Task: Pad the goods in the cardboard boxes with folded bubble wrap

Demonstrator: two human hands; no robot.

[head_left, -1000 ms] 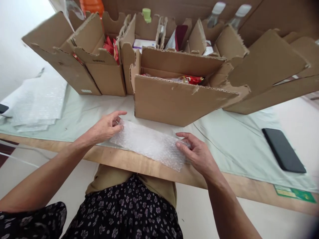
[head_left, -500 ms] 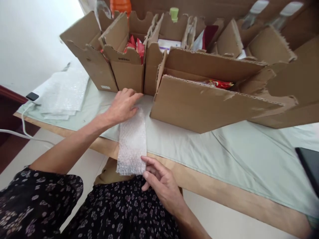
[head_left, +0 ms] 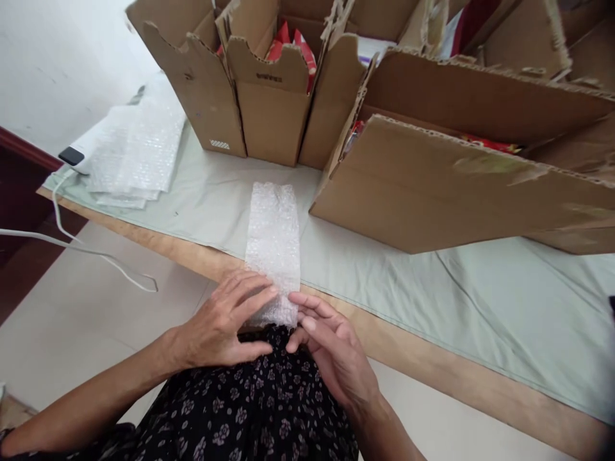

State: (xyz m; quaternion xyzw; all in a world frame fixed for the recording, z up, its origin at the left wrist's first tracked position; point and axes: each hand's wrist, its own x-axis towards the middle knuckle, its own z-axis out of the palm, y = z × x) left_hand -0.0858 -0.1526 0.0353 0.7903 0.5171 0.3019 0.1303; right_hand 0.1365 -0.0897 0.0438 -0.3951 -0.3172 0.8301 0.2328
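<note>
A narrow strip of folded bubble wrap (head_left: pixel 273 230) lies flat from the tabletop out over the front edge, its near end above my lap. My left hand (head_left: pixel 228 320) is at the left of that near end, open, with thumb and fingers apart and fingertips over the wrap. On the other side, my right hand (head_left: pixel 336 346) touches the wrap's right edge with its index fingertip. Its fingers are loosely curled and apart, and I see no grip on the wrap. Part of the near left corner is hidden behind my left hand.
Cardboard boxes (head_left: pixel 269 121) with red packets inside stand along the back. A larger cardboard box (head_left: pixel 408 186) sits at the right. More bubble wrap sheets (head_left: pixel 144 147) are stacked at the left, beside a white cable (head_left: pixel 96 251). A pale green cloth (head_left: pixel 384 275) covers the table.
My left hand has come back from the wrap's far end to its near end. My right hand stays by the near right corner. The view has tilted downward.
</note>
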